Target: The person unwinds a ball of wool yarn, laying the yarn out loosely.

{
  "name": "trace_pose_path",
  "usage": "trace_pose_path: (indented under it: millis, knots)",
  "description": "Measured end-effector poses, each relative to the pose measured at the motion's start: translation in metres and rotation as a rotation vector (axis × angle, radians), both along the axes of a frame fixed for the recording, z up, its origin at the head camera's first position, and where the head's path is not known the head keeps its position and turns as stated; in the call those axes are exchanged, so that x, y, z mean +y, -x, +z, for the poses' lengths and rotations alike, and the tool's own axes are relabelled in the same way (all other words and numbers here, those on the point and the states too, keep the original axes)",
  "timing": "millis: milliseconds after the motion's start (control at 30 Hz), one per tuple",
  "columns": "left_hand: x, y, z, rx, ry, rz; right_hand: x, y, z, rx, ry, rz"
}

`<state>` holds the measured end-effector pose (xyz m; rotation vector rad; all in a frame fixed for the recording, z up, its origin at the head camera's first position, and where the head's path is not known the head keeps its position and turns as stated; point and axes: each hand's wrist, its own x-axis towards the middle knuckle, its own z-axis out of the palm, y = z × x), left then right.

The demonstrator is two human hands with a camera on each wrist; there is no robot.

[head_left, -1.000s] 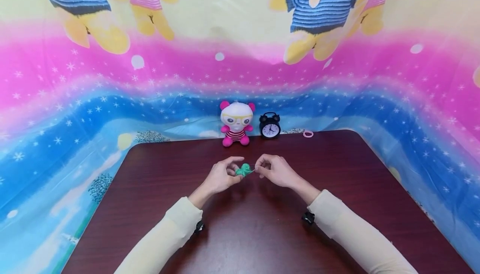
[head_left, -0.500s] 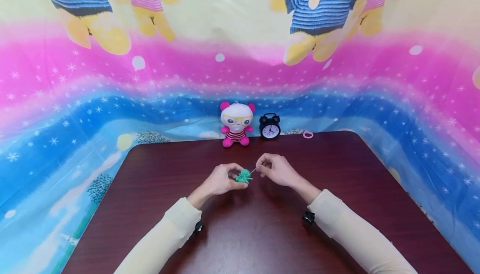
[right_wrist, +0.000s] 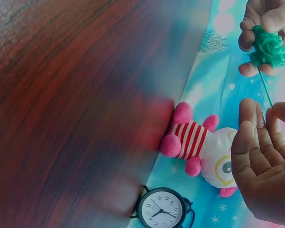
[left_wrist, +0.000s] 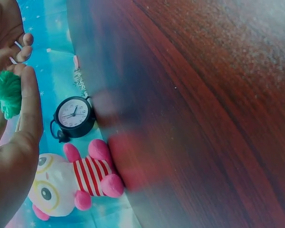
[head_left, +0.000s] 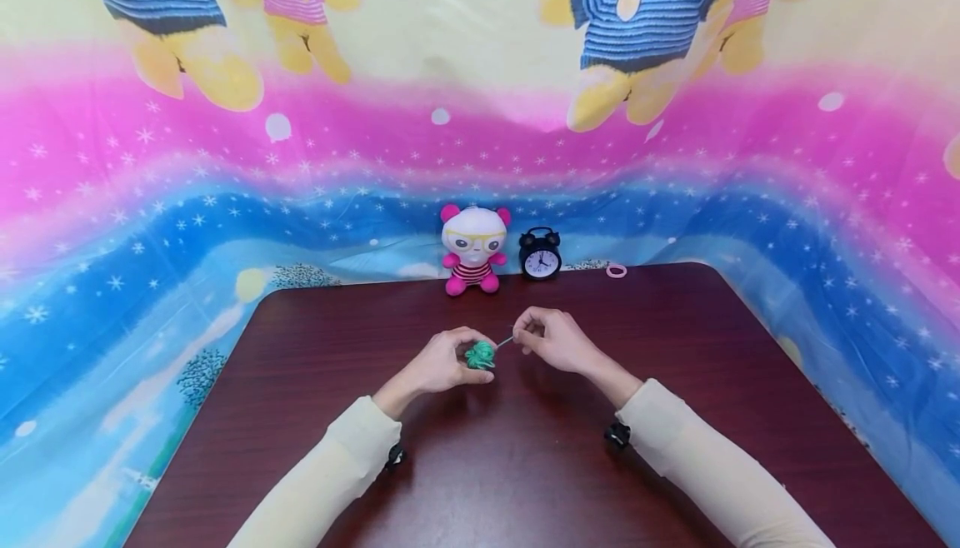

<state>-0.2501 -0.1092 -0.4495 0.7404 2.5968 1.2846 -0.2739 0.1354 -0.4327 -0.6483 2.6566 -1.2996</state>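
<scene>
A small ball of green yarn (head_left: 480,355) is held above the table between the thumb and fingers of my left hand (head_left: 441,360). In the left wrist view the bundled yarn ball (left_wrist: 5,94) shows beside a long finger. To its right, my right hand (head_left: 551,338) pinches the loose end of the yarn between thumb and forefinger. That strand (right_wrist: 265,86) runs straight from the ball to the fingertips in the right wrist view. The other fingers of the right hand (right_wrist: 268,161) are loosely bent.
At the back of the dark wooden table (head_left: 480,481) sit a pink and white plush panda (head_left: 472,248) and a black alarm clock (head_left: 540,255). A pink ring (head_left: 616,271) lies to the clock's right. A printed cloth (head_left: 390,140) hangs behind.
The left hand has turned the yarn ball and brought it slightly left and down. The strand between the hands looks longer now. The right hand has barely moved.
</scene>
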Motion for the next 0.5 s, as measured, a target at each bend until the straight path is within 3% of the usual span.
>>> trace_pose_path:
  millis: [233,500]
  knots:
    - [-0.0014,0.0004,0.0013,-0.010,-0.029,0.112,0.0001,0.0006,-0.0010,0.006,-0.003,-0.015]
    - [-0.0028,0.0013,0.0028,0.025,-0.057,0.189,0.0043,0.0021,-0.0005,0.018,-0.020,-0.034]
